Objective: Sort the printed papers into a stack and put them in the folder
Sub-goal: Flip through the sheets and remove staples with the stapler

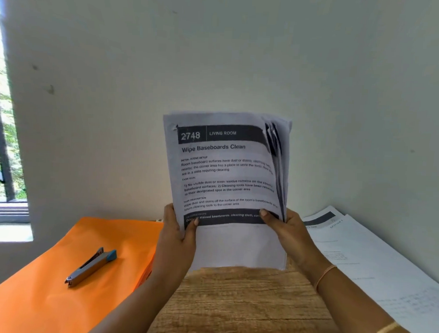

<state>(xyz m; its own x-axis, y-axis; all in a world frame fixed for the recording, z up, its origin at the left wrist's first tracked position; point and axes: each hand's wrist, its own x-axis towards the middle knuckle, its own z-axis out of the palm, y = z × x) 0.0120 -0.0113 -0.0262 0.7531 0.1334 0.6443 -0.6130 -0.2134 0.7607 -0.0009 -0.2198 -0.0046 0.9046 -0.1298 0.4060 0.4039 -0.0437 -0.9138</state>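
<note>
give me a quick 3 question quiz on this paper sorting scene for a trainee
1. True or false: the stapler lies on the orange folder.
2. How many hands hold the paper stack? A: none; B: one; C: two.
3. Fill in: the loose sheets lie to the person's ____.
Key: 1 true; 2 C, left hand and right hand; 3 right.

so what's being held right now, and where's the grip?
A stack of printed papers, held upright by both hands: left hand grips the lower left edge, right hand the lower right edge, thumbs on the front page.
</note>
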